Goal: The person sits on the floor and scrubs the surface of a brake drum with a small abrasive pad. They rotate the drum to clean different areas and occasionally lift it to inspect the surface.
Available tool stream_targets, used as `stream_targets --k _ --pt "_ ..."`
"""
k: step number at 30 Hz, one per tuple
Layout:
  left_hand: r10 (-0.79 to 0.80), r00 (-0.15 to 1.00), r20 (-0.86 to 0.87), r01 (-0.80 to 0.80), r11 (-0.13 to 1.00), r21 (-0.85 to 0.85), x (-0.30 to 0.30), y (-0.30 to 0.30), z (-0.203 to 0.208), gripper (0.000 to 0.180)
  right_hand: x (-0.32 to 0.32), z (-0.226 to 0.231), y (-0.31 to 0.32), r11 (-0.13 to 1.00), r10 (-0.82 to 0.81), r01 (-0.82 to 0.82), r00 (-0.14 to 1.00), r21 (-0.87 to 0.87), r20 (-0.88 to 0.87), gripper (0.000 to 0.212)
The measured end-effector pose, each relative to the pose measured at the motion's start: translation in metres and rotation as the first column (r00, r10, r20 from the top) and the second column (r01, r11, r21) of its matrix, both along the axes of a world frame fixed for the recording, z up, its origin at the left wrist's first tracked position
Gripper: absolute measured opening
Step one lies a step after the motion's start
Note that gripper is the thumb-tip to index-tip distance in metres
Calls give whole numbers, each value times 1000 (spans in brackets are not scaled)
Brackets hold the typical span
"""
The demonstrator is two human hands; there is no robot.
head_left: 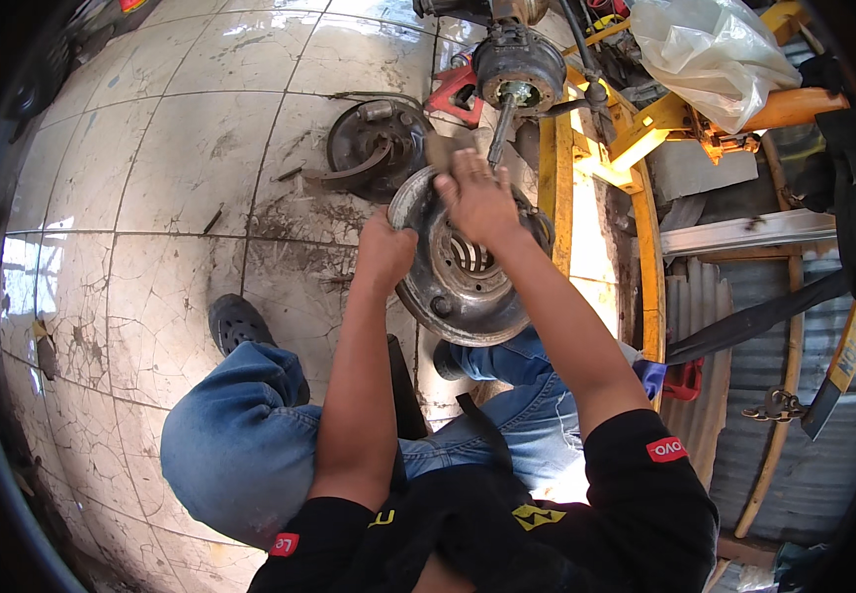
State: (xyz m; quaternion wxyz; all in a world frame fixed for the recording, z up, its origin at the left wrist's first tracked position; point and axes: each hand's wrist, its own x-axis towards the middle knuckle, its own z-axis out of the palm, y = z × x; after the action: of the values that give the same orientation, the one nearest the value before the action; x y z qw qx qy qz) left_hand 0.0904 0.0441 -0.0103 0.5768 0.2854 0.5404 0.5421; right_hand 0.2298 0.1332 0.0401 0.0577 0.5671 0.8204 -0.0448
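A round, dish-shaped metal brake plate [433, 282] with a large central hole stands tilted in front of me, over my right leg. My left hand [386, 249] is closed round its left rim. Over the plate's upper edge lies my right hand [477, 198], fingers stretched forward and slightly blurred. A brown, blurred piece [441, 153] juts out by those fingertips; its kind I cannot make out. On the floor just beyond lies a second, dark brake plate [349, 148], with a curved brake shoe [359, 173] resting across its edge.
Ahead, an axle hub [519, 74] with a protruding shaft sits near a red stand [458, 94]. A yellow metal frame [650, 267] runs along the right, with a clear plastic bag [710, 54] above. Cracked, stained tiles [171, 178] spread to the left.
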Motion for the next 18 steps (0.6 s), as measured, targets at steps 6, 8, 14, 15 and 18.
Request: stream_targets --k 6,8,14,15,18 --pt "-30 995 -91 27 999 -33 -4 2 6 43 -20 3 -21 990 137 -138 990 -17 -32 71" --pt "-11 997 -70 10 1000 -12 -2 1 4 43 -11 11 0 1000 -18 19 999 -14 44 72" --pt "-26 999 -19 25 999 -30 -4 2 -8 44 -23 17 -28 997 -59 55 996 48 67 62" --pt "-25 1000 -19 25 999 -33 -2 2 -6 44 -21 26 -19 992 -107 114 989 -60 102 60" --pt "-26 997 -66 23 999 -49 -4 0 8 45 -26 61 6 959 -199 206 978 -193 59 51"
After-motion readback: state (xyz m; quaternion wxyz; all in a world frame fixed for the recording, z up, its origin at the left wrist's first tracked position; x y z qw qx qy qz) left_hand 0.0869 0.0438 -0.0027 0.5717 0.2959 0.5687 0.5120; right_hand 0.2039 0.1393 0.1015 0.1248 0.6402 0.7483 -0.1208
